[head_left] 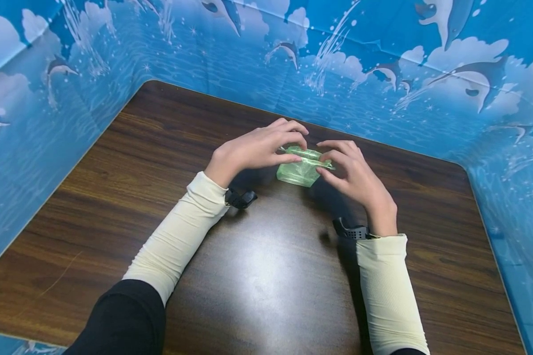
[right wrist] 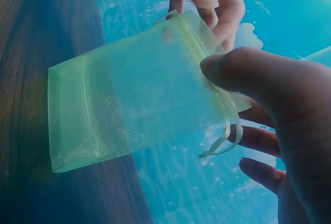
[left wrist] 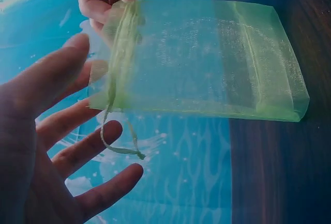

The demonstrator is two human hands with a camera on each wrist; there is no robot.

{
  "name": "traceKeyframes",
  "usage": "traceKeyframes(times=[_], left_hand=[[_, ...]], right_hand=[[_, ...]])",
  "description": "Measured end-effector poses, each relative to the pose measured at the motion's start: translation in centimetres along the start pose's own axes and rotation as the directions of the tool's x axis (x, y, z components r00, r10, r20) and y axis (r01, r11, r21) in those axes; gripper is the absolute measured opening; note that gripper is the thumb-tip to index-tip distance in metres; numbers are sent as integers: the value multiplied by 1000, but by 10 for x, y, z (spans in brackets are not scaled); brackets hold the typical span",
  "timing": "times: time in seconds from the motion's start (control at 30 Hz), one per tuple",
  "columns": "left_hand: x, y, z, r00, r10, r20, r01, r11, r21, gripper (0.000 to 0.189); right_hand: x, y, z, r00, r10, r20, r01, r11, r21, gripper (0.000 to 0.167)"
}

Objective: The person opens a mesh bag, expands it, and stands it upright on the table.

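A sheer light-green drawstring pouch [head_left: 298, 172] stands upright between both hands, its gathered top edge uppermost. The right hand [head_left: 353, 175] pinches it near the drawstring channel, thumb on the near face and fingers behind the mesh, as the right wrist view shows. On the other side, the left hand [head_left: 266, 148] is spread around the pouch's mouth. Its thumb [left wrist: 72, 53] stands apart from the cloth, while some fingertips lie behind the top edge. A knotted ribbon loop [left wrist: 124, 149] hangs from the channel near the left fingers, and another loop [right wrist: 222, 141] dangles by the right.
A dark wood-grain table [head_left: 257, 276] lies under the forearms. Behind it and at the sides hangs a blue curtain with dolphins [head_left: 231, 74]. Black wrist devices [head_left: 242, 198] sit at the cuffs of pale sleeves [head_left: 177, 231].
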State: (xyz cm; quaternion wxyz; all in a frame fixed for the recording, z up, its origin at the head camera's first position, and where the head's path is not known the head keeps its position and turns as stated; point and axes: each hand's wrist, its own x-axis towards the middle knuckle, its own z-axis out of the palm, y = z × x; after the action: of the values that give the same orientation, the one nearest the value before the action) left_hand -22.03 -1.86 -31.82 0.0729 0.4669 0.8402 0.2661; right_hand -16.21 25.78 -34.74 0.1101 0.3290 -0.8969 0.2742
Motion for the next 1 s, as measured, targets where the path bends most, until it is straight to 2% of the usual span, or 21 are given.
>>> traceKeyframes(times=[0.17,0.33,0.53,0.73,0.87,1.0], left_hand=[[-2,1,-4,1000,12,-18,-12,1000,15,43],[-4,-1,-8,999,-12,-36,13,1000,27,47],[-6,-2,-8,996,-81,23,81,997,6,55],[-6,-3,-5,997,-68,43,69,998,-13,50],[-4,-1,-2,997,-76,27,76,997,16,42],[3,5,3,994,-114,2,113,987,115,37]], right_hand=[[-1,-2,-4,1000,-4,-24,4,1000,5,20],[-3,-1,-9,998,50,-43,-49,999,12,36],[-5,-1,-10,996,83,-23,-83,997,5,49],[-4,-2,-7,997,83,0,-83,996,13,56],[-2,-3,-5,998,66,-2,-66,998,6,54],[0,-5,-2,1000,-3,-19,3,1000,-16,34]])
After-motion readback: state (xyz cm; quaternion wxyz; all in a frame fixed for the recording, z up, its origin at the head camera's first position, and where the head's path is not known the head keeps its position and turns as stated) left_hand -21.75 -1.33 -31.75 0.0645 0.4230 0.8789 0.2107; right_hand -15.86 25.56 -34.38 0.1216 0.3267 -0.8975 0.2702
